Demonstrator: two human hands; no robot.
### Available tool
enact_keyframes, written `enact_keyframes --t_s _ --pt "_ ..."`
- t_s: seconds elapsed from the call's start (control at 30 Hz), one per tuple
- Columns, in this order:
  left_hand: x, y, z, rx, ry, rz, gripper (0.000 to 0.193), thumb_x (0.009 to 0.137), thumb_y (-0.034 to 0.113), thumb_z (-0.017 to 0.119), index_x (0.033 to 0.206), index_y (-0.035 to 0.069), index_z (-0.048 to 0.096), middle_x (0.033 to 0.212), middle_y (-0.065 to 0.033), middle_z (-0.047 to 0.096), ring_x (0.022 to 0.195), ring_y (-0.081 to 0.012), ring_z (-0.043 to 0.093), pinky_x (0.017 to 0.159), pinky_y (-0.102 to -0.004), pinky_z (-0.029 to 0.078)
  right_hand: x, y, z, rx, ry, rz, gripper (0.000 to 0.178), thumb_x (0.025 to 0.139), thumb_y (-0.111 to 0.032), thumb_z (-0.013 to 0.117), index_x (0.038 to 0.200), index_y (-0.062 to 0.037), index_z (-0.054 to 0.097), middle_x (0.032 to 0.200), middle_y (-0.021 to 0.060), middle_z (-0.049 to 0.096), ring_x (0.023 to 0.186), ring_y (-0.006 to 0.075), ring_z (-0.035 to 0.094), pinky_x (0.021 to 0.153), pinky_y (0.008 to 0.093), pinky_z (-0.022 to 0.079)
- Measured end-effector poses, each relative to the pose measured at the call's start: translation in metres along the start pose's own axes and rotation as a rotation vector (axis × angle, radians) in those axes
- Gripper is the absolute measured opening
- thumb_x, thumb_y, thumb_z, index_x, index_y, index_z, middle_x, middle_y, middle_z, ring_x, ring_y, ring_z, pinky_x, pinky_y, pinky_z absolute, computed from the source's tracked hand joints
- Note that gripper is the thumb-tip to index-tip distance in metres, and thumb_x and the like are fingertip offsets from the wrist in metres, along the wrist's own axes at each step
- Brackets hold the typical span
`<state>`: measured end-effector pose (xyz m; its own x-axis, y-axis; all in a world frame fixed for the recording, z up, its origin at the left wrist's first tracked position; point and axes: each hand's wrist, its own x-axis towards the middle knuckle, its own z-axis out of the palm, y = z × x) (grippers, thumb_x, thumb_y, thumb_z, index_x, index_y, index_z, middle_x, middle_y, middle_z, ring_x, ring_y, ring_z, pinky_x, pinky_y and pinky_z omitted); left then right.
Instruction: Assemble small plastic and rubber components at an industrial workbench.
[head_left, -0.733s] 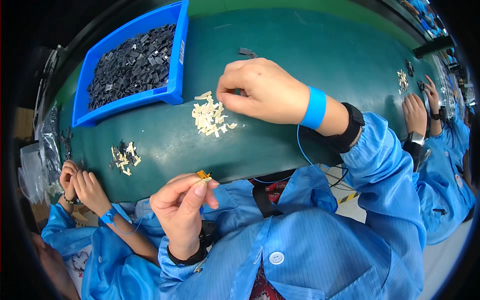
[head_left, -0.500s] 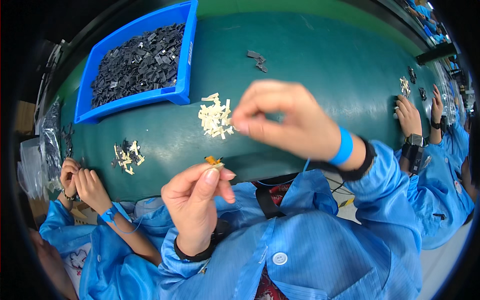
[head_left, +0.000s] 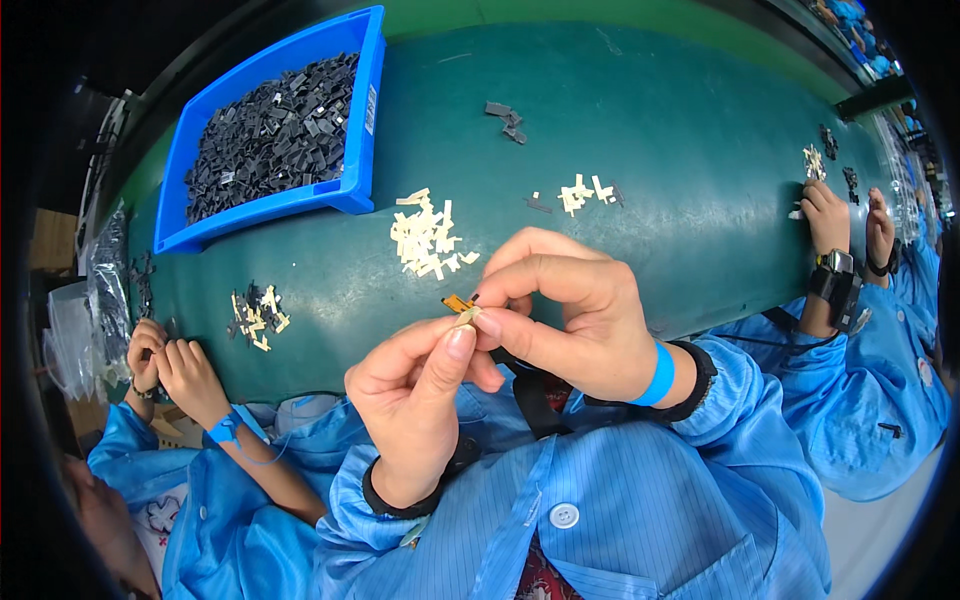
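Note:
My left hand (head_left: 412, 395) is closed in a pinch, thumb against fingers, on a small orange part (head_left: 457, 303) with a pale cream piece (head_left: 467, 316) at its lower side. From the right, my right hand (head_left: 585, 310) meets it, thumb and fingertips pinched at that same little part. Whether the right fingers hold a separate piece is hidden. Just beyond my hands lies a pile of cream plastic pieces (head_left: 422, 240). Further right sits a smaller scatter of cream pieces (head_left: 580, 194) with dark bits beside it.
A blue bin (head_left: 352, 190) full of small black plastic parts (head_left: 270, 140) stands at the back left. A few dark pieces (head_left: 507, 122) lie on the green table (head_left: 680, 130). Co-workers' hands are at left (head_left: 185, 375) and right (head_left: 828, 215), near a mixed pile (head_left: 258, 316).
My right hand has come down and left from above the table to the small part in my left hand. The left hand has shifted slightly right. The scattered cream pieces have come into sight.

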<state>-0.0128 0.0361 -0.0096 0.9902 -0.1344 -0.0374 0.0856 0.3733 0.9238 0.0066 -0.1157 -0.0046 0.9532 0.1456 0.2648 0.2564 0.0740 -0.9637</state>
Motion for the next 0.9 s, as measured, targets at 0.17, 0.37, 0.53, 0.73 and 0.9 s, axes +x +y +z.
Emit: enact_keyframes --t_s 0.17,0.37,0.53,0.73,0.9 --pt "0.001 0.008 0.004 0.086 0.075 0.087 0.013 0.080 -0.001 0.058 0.090 -0.008 0.061 0.092 -0.0162 0.060 0.068 -0.0160 0.059 0.061 -0.0248 0.051 0.001 -0.006 -0.007 -0.044 -0.075 0.025 0.005 0.073 -0.002 0.061 0.077 -0.0005 0.060 0.077 0.0052 0.056 0.066 0.0113 0.052 0.056 0.0230 0.042" --pt "0.004 0.003 0.000 0.055 0.002 0.093 0.014 0.077 -0.001 0.061 0.090 -0.006 0.062 0.096 -0.0162 0.057 0.075 -0.0163 0.058 0.065 -0.0246 0.051 0.000 -0.005 -0.010 -0.073 -0.166 0.038 0.006 0.076 -0.003 0.061 0.081 -0.0004 0.061 0.080 0.0060 0.056 0.067 0.0109 0.052 0.057 0.0226 0.041" --pt "0.004 0.002 -0.003 0.235 0.076 0.244 0.015 0.075 -0.002 0.062 0.090 -0.005 0.063 0.098 -0.0138 0.055 0.084 -0.0157 0.053 0.073 -0.0237 0.043 -0.001 -0.011 -0.006 -0.117 -0.072 0.030 0.006 0.075 -0.004 0.062 0.079 -0.0009 0.061 0.076 0.0069 0.056 0.063 0.0142 0.054 0.054 0.0246 0.043" --pt "0.006 0.002 0.005 0.307 0.019 0.303 0.015 0.074 -0.002 0.063 0.089 -0.003 0.065 0.102 -0.0121 0.053 0.084 -0.0148 0.048 0.075 -0.0238 0.040 -0.003 -0.006 -0.002 -0.082 0.008 -0.014 0.004 0.075 -0.004 0.060 0.078 -0.0014 0.060 0.071 0.0076 0.056 0.059 0.0177 0.055 0.049 0.0263 0.044" --pt "0.005 -0.003 0.009 0.195 0.041 0.250 0.015 0.075 -0.001 0.062 0.089 -0.002 0.065 0.102 -0.0118 0.053 0.085 -0.0149 0.048 0.078 -0.0249 0.039 -0.004 -0.005 0.000 -0.088 0.036 -0.008 0.004 0.073 -0.005 0.061 0.076 -0.0014 0.059 0.070 0.0078 0.055 0.058 0.0180 0.054 0.048 0.0277 0.042"
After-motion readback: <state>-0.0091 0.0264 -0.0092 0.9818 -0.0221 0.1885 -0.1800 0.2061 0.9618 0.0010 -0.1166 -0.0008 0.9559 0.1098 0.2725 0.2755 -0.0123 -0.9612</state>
